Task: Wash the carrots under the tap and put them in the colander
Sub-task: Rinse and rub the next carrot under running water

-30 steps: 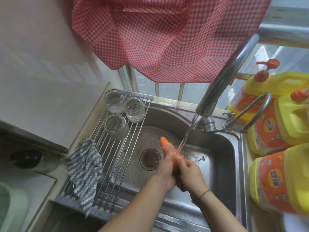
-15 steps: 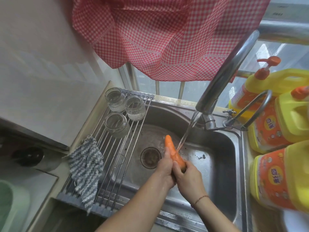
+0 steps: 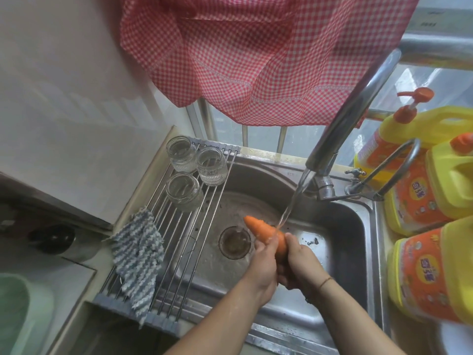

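An orange carrot (image 3: 263, 230) is held over the steel sink (image 3: 340, 226), its tip pointing up and left. Water streams from the tap (image 3: 350, 119) onto the carrot's middle. My left hand (image 3: 263, 267) grips the carrot from the left, and my right hand (image 3: 299, 262) wraps round its lower part from the right. The carrot's lower end is hidden inside both hands. A pale green container (image 3: 12, 311) shows at the bottom left edge; I cannot tell whether it is the colander.
A roll-up wire rack (image 3: 179, 252) covers the sink's left side, carrying three glass jars (image 3: 183, 190) and a blue-and-white cloth (image 3: 138, 260). Yellow detergent bottles (image 3: 422, 275) stand to the right of the sink. A red checked curtain (image 3: 256, 52) hangs above.
The carrot has slid farther out of my hands, so more of its tip shows under the stream. Both hands stay clasped round it over the drain.
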Action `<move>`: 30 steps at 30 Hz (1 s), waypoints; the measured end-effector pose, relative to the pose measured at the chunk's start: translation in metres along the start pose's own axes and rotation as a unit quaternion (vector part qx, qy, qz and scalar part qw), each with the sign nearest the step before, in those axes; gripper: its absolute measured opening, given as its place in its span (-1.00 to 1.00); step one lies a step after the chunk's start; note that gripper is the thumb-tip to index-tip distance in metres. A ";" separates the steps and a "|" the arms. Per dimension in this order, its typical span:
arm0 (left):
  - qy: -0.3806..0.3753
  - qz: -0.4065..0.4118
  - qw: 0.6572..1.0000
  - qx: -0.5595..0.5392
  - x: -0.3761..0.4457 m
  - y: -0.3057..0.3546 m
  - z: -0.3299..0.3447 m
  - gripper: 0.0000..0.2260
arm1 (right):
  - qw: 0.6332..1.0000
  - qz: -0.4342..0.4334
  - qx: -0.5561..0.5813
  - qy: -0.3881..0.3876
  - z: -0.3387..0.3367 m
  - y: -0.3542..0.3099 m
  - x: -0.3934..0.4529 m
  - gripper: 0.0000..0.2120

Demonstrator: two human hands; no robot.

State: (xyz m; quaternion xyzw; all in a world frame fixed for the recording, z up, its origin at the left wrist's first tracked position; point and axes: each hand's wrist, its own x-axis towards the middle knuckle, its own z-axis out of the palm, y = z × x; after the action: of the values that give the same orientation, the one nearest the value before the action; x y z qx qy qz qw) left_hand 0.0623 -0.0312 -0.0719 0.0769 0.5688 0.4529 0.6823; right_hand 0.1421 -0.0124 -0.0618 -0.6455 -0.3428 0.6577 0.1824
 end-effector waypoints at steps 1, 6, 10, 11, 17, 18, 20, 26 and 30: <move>-0.005 0.004 1.000 0.006 -0.001 -0.002 -0.001 -0.66 | 1.000 0.010 0.011 -0.005 0.001 0.001 0.000 -0.53; -0.033 0.011 0.996 0.083 0.000 -0.009 -0.009 -0.32 | 0.998 0.038 0.045 -0.017 0.004 0.006 -0.003 -0.53; -0.056 0.107 0.974 0.193 0.004 -0.018 -0.018 -0.61 | 0.995 0.069 0.059 -0.031 0.003 0.007 -0.004 -0.43; -0.048 0.128 0.967 0.214 0.006 -0.018 -0.019 -0.69 | 0.994 0.076 0.059 -0.043 0.003 0.006 -0.004 -0.41; 0.064 0.135 0.976 0.160 0.023 -0.001 -0.017 -0.73 | 0.992 0.052 -0.052 -0.103 -0.001 0.008 -0.007 -0.30; 0.072 0.125 0.976 0.163 0.026 0.001 -0.017 -0.71 | 0.992 0.050 -0.049 -0.110 -0.002 0.010 -0.008 -0.35; 0.069 0.122 0.972 0.187 0.031 0.001 -0.019 -0.69 | 0.992 0.047 -0.033 -0.110 -0.007 0.012 -0.010 -0.44; 0.008 0.100 0.962 0.252 0.031 -0.003 -0.023 -0.54 | 0.995 0.056 -0.008 -0.085 -0.011 0.012 -0.007 -0.44; 0.033 0.097 0.946 0.307 0.045 -0.022 -0.029 -0.22 | 0.988 0.111 0.054 -0.094 0.000 0.008 -0.001 -0.35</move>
State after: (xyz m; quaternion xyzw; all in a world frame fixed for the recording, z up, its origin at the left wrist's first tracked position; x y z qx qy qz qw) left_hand 0.0465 -0.0240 -0.1276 0.3224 0.6923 0.3231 0.5589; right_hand 0.1439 -0.0182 -0.0664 -0.6043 -0.2487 0.7489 0.1101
